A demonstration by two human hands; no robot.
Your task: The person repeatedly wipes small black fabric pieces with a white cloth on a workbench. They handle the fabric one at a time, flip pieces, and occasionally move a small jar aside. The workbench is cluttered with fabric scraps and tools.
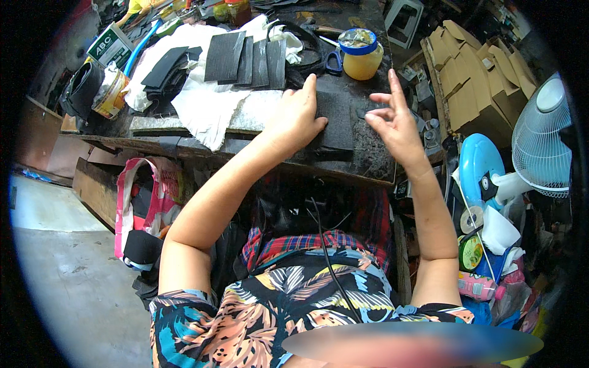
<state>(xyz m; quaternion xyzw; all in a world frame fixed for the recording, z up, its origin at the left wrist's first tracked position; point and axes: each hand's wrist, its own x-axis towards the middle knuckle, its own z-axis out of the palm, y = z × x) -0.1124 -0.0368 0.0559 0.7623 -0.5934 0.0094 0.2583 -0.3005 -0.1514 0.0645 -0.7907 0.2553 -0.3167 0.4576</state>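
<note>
On the dark workbench, my left hand (296, 119) rests with its index finger stretched out and its thumb apart, against the edge of a black textured sheet (336, 119). To the right of that sheet, my right hand (397, 126) has its index finger raised. Its thumb and a lower finger come together at a small dark bit that I cannot make out. Several black rectangular pieces (225, 58) lie overlapping beyond my left hand, with a stack of darker pieces (164, 72) to their left. White cloth (211, 113) lies under and around them, over a pale flat board (251, 110).
A blue-lidded jar of yellowish stuff (362, 60) stands at the bench's far right, beside blue-handled scissors (334, 62). A tin (111, 92) stands at the left. Right of the bench are cardboard pieces (478, 80) and a fan (545, 135). A pink-edged bag (153, 196) hangs below the left side.
</note>
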